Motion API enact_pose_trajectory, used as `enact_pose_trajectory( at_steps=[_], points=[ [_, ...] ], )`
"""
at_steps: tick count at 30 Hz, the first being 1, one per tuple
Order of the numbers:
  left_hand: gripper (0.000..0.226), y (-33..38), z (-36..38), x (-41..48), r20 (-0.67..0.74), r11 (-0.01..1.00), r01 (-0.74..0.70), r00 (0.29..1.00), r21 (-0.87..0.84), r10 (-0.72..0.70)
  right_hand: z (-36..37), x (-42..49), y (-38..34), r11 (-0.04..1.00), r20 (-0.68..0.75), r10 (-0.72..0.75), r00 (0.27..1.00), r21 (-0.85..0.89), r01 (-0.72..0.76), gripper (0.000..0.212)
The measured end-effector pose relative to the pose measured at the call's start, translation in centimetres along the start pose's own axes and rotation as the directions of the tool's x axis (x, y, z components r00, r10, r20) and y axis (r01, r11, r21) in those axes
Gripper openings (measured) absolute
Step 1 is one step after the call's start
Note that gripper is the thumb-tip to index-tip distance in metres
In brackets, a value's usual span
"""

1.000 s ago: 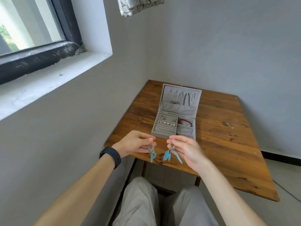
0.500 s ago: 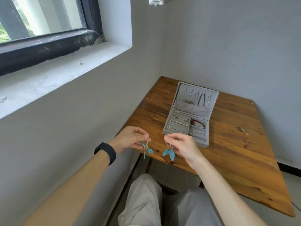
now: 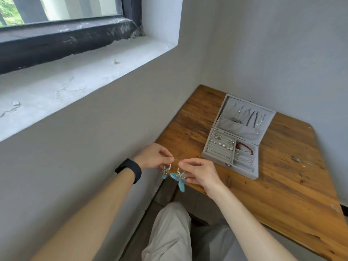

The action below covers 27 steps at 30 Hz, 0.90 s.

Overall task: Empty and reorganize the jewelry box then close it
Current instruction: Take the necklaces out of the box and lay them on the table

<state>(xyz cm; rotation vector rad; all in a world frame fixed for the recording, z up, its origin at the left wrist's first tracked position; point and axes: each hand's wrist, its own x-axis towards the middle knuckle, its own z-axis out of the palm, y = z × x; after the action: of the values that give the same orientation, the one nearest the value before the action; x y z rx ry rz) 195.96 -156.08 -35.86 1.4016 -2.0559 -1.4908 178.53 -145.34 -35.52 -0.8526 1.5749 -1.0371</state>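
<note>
A grey jewelry box [image 3: 227, 169] stands open on the wooden table [image 3: 282, 194], its lid [image 3: 244, 117] leaning back with necklaces hung inside. Its tray holds pearl earrings, rings and a red bracelet [image 3: 244, 147]. My left hand [image 3: 153, 156] pinches the hoop of one turquoise feather earring [image 3: 166, 171] just off the table's near-left edge. My right hand [image 3: 199, 173] pinches the matching turquoise earring [image 3: 179, 178] right beside it. Both earrings dangle and almost touch, in front of and left of the box.
A grey wall with a deep windowsill [image 3: 75, 72] runs along the table's left side, and another wall stands behind it. My legs in light trousers [image 3: 169, 236] are under the table's near edge. A black band [image 3: 130, 170] sits on my left wrist.
The view has swung left, so the box now lies further right. My hands have drawn closer together, bringing the two earrings nearly into contact; the right one's feathers swing.
</note>
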Motion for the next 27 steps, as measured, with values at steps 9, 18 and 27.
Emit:
enact_pose_trajectory(
  at_steps=[9, 18, 27],
  points=[
    [0.002, -1.1, -1.2, 0.6, 0.200, 0.919, 0.028, 0.973, 0.392, -0.115, 1.6, 1.6, 0.4, 0.998, 0.121, 0.053, 0.991, -0.045, -0.047, 0.020],
    [0.008, -1.4, -0.9, 1.4, 0.021, 0.905, -0.012, 1.000, 0.424, 0.003, 1.2, 0.9, 1.2, 0.988, 0.326, 0.018, 0.945, -0.151, 0.034, 0.009],
    [0.012, -0.7, -0.4, 4.2, -0.030, 0.921, -0.049, 0.997, 0.388, 0.065, 0.5, 5.0, 2.1, 0.905, -0.031, -0.241, 0.970, -0.368, 0.213, 0.005]
  ],
)
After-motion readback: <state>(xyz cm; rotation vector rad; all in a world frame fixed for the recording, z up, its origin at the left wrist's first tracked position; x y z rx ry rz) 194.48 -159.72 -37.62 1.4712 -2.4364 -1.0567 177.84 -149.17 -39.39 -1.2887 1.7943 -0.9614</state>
